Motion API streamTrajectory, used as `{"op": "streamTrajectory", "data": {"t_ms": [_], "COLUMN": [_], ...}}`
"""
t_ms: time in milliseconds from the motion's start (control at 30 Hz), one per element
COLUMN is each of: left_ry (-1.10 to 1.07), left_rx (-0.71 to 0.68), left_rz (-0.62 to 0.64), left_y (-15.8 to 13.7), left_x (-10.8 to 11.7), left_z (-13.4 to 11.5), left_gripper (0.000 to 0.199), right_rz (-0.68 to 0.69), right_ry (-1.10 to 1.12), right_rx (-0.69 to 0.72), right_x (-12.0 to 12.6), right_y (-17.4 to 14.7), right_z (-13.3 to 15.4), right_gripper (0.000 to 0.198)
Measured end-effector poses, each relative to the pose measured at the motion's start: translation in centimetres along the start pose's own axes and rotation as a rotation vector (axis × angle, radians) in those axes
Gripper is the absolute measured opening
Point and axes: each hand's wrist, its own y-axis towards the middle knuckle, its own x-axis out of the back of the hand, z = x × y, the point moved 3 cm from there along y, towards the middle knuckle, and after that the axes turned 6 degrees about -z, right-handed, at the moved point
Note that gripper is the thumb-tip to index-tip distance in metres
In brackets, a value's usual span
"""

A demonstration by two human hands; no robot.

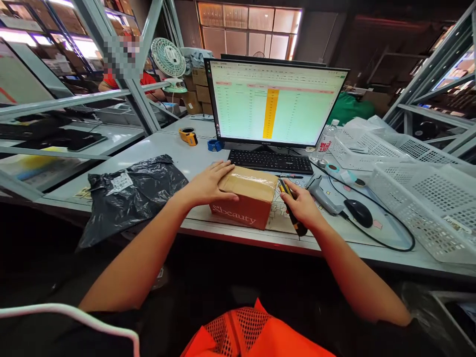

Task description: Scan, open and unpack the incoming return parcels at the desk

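A small cardboard box [243, 201] with a reddish front reading "beauty" and clear tape along its top sits near the desk's front edge. My left hand [210, 186] lies on the box's left end, thumb on the front and fingers across the top, steadying it. In my right hand [300, 201] is a yellow and black utility knife [293, 210], its tip at the box's upper right edge. Whether the blade touches the tape cannot be made out. Left of the box rests a black plastic mailing bag [137, 191] with a white label.
Behind the box are a keyboard [269, 161] and a monitor [275, 106]. A barcode scanner [323, 196], a mouse [359, 212] and its cable lie to the right, before white plastic baskets [427, 208]. Tape rolls [189, 136] stand back left. A person in red [148, 79] is beyond the frame.
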Motion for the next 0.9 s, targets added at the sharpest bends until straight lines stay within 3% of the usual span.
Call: {"op": "streamTrajectory", "data": {"t_ms": [200,633,700,767,833,900], "left_ry": [0.01,-0.023,-0.018,0.011,0.036,0.036], "left_rx": [0.01,0.049,0.037,-0.005,-0.08,-0.145], "left_rz": [-0.055,-0.091,-0.178,-0.362,-0.549,-0.668], "left_y": [0.4,0.3,-0.5,-2.1,-4.0,-5.3], "left_x": [-1.6,-1.3,-1.2,-1.6,-2.7,-4.6], "left_z": [0.6,0.0,-0.6,-1.6,-3.0,-4.1], "left_gripper": [0.123,0.119,0.109,0.083,0.054,0.046], "right_rz": [0.005,0.066,0.064,0.014,-0.064,-0.07], "right_ry": [0.003,-0.086,-0.137,-0.241,-0.378,-0.52], "right_rx": [0.058,0.21,0.227,0.277,0.378,0.505], "right_x": [0.3,0.4,1.6,3.6,5.5,5.9], "right_y": [-1.8,-4.5,-3.8,-2.4,-0.6,1.2], "right_z": [0.3,0.4,-0.3,-0.5,0.7,3.4], "right_gripper": [0.067,0.065,0.066,0.063,0.059,0.056]}}
